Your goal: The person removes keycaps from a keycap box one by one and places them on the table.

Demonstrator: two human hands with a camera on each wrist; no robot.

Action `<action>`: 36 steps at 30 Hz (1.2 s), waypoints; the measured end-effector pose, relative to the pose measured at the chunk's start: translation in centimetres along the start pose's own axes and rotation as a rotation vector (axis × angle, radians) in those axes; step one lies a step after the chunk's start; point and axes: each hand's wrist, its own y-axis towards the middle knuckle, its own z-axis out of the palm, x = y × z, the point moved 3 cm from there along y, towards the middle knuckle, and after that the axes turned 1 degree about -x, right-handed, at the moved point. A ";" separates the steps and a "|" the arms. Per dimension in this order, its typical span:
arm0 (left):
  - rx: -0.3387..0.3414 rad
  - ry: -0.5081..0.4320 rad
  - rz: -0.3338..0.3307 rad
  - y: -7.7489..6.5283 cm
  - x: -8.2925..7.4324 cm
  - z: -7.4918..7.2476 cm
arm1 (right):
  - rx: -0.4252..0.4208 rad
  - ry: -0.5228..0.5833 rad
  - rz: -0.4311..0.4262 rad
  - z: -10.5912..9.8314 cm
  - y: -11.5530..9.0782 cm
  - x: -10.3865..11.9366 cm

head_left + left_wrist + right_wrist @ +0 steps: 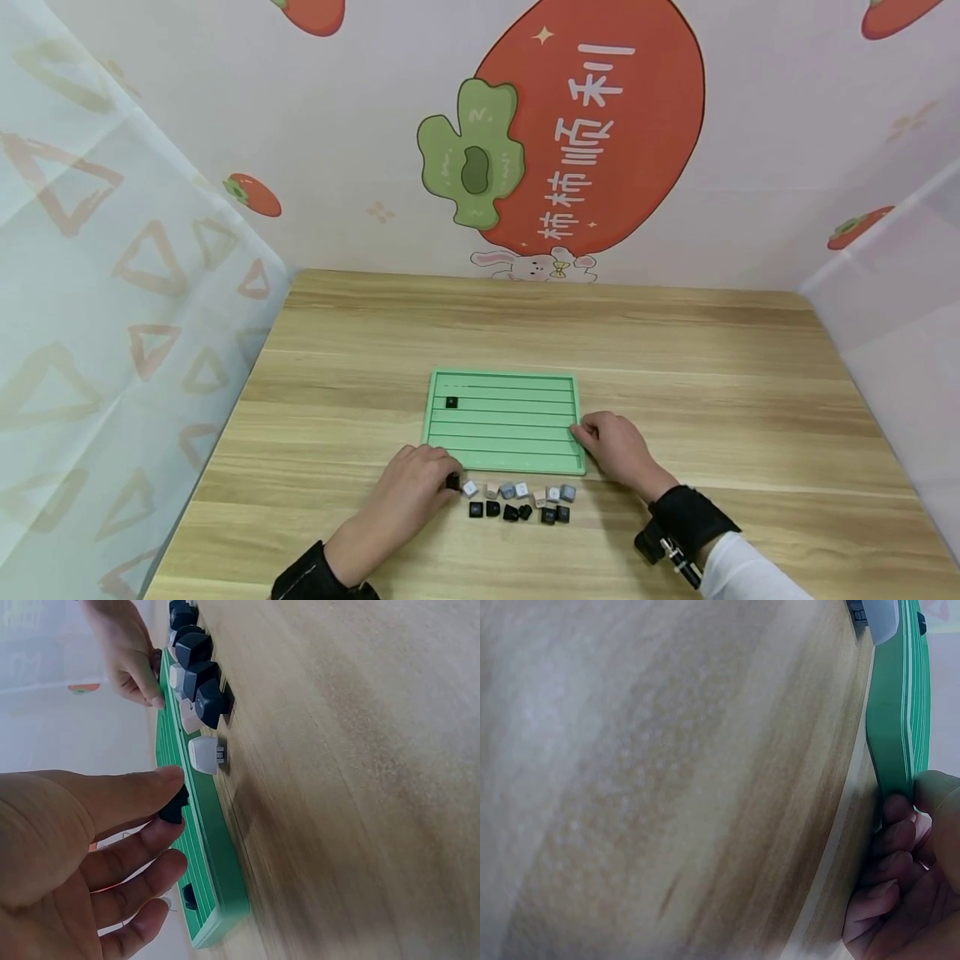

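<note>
My left hand pinches a black keycap between thumb and forefinger, just off the front left corner of a green ridged tray. The other fingers are bent below the thumb in the left wrist view. One black keycap sits on the tray towards its left side. At the tray's right edge, my right hand grips the rim, thumb on top and fingers curled against the side, as the right wrist view shows.
In front of the tray, a row of white, grey and beige keycaps lies behind a row of black keycaps. The wooden table meets a printed backdrop at the back, with pale hangings on both sides.
</note>
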 end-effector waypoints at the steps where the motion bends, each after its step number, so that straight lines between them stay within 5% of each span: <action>1: 0.006 -0.002 -0.003 -0.1 0.0 0.0 | -0.001 -0.002 -0.001 0.0 0.0 0.0; 36: 0.057 -0.033 0.004 -1.0 -0.9 1.6 | -0.004 0.001 0.011 0.2 0.1 -0.3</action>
